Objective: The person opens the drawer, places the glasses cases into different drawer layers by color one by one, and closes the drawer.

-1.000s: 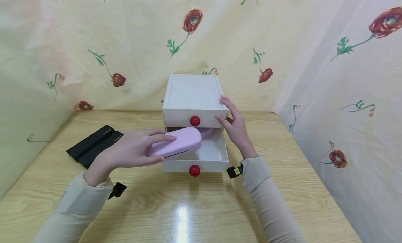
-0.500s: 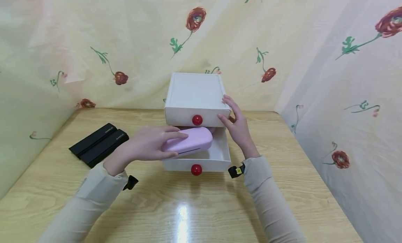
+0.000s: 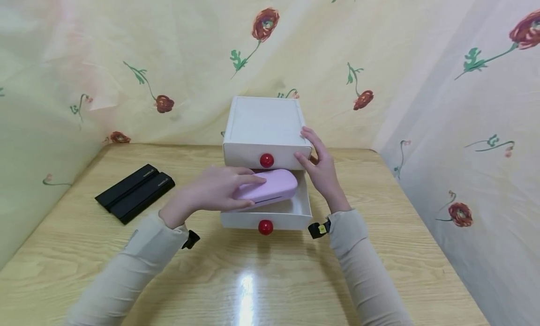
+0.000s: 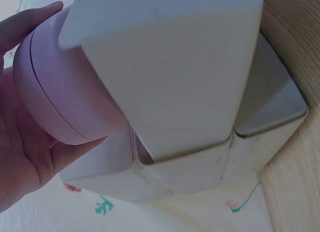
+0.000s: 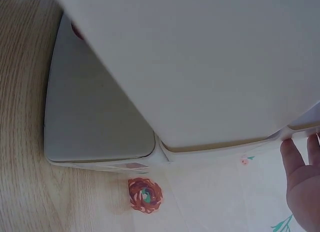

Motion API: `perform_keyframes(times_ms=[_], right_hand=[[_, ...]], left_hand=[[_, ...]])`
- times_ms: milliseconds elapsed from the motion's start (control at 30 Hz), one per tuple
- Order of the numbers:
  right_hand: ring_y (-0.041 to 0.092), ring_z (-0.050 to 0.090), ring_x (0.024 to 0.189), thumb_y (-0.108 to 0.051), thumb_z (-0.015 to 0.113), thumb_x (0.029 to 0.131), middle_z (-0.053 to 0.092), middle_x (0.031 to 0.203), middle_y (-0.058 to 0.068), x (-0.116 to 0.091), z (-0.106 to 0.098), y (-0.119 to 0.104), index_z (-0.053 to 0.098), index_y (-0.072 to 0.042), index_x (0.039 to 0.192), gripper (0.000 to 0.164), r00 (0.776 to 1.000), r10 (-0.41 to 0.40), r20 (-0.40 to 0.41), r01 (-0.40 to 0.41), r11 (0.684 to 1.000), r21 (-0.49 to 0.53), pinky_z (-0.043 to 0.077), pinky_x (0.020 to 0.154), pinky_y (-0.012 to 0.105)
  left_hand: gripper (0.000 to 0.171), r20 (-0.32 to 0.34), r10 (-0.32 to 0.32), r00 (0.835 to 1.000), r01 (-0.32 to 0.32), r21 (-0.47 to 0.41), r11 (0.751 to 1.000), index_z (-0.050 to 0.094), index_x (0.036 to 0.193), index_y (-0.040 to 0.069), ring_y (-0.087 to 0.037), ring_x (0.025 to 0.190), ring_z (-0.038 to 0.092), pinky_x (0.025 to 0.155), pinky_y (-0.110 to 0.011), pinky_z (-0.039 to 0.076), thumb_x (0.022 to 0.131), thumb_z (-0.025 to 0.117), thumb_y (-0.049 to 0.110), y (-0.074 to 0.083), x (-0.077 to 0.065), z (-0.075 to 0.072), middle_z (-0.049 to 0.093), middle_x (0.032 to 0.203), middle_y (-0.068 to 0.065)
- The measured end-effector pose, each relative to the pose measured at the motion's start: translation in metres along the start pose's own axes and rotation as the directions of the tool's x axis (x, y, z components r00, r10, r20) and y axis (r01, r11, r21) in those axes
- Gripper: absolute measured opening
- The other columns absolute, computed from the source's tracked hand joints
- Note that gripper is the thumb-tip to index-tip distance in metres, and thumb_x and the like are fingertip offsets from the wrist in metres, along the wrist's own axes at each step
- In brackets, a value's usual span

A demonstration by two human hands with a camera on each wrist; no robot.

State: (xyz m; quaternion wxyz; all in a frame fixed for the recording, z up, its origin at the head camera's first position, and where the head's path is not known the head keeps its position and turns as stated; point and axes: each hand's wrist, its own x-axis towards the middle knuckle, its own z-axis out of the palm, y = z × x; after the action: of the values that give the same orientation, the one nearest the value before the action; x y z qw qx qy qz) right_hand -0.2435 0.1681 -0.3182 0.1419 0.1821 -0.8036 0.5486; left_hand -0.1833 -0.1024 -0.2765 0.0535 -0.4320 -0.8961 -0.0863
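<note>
A lilac glasses case [image 3: 279,181] is held between the thumb and fingers of my left hand [image 3: 213,189]. It is tilted, its far end over the pulled-out drawer [image 3: 240,220] of a small white drawer cabinet [image 3: 267,120]. In the left wrist view, the case [image 4: 75,87] is beside the drawer's wall [image 4: 170,97], with a seam running round it. My right hand [image 3: 322,174] holds the cabinet's upper right front corner, thumb on the front and fingertips at the top edge. The right wrist view shows part of that hand [image 5: 302,184] against the cabinet's side.
Two black folded cases [image 3: 136,191] lie side by side on the wooden table, left of the cabinet. Red knobs [image 3: 266,227] mark the drawer fronts. Below the pulled-out drawer is a closed one [image 4: 275,92]. Flowered cloth [image 3: 190,59] hangs behind and at the sides.
My left hand has carried the glasses case to the right and further over the drawer. A second lilac thing in the drawer has become hidden behind it. My right hand has kept its hold.
</note>
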Motion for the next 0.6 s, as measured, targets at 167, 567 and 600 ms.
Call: perform_keyframes(times_ms=[167, 567, 600], right_hand=[[0.018, 0.027, 0.148, -0.020, 0.062, 0.095, 0.033, 0.157, -0.005, 0.001, 0.003, 0.000, 0.044, -0.020, 0.145, 0.053, 1.000, -0.013, -0.004, 0.013, 1.000, -0.002, 0.038, 0.109, 0.058], [0.017, 0.026, 0.148, -0.018, 0.061, 0.096, 0.032, 0.158, -0.004, 0.000, 0.001, -0.002, 0.044, -0.018, 0.145, 0.053, 1.000, 0.005, -0.002, -0.005, 1.000, 0.003, 0.039, 0.109, 0.056], [0.018, 0.026, 0.148, -0.016, 0.061, 0.096, 0.032, 0.158, -0.003, 0.000, 0.001, -0.003, 0.043, -0.017, 0.145, 0.053, 1.000, 0.009, -0.002, -0.009, 1.000, 0.004, 0.038, 0.110, 0.056]], left_hand=[[0.049, 0.001, -0.001, 1.000, 0.001, 0.014, 1.000, 0.062, 0.130, 0.020, -0.023, 0.102, 0.067, 0.074, -0.037, 0.056, 0.086, 0.069, 0.040, 0.004, 0.006, 0.002, 0.065, 0.127, -0.008], [0.050, 0.063, -0.058, 0.996, 0.057, 0.024, 0.998, 0.060, 0.133, 0.024, -0.022, 0.105, 0.066, 0.077, -0.041, 0.055, 0.087, 0.068, 0.040, 0.014, 0.018, 0.003, 0.065, 0.127, -0.007], [0.050, 0.067, -0.062, 0.996, 0.060, 0.025, 0.998, 0.060, 0.133, 0.024, -0.022, 0.104, 0.066, 0.076, -0.041, 0.056, 0.086, 0.069, 0.039, 0.015, 0.019, 0.002, 0.065, 0.127, -0.007]])
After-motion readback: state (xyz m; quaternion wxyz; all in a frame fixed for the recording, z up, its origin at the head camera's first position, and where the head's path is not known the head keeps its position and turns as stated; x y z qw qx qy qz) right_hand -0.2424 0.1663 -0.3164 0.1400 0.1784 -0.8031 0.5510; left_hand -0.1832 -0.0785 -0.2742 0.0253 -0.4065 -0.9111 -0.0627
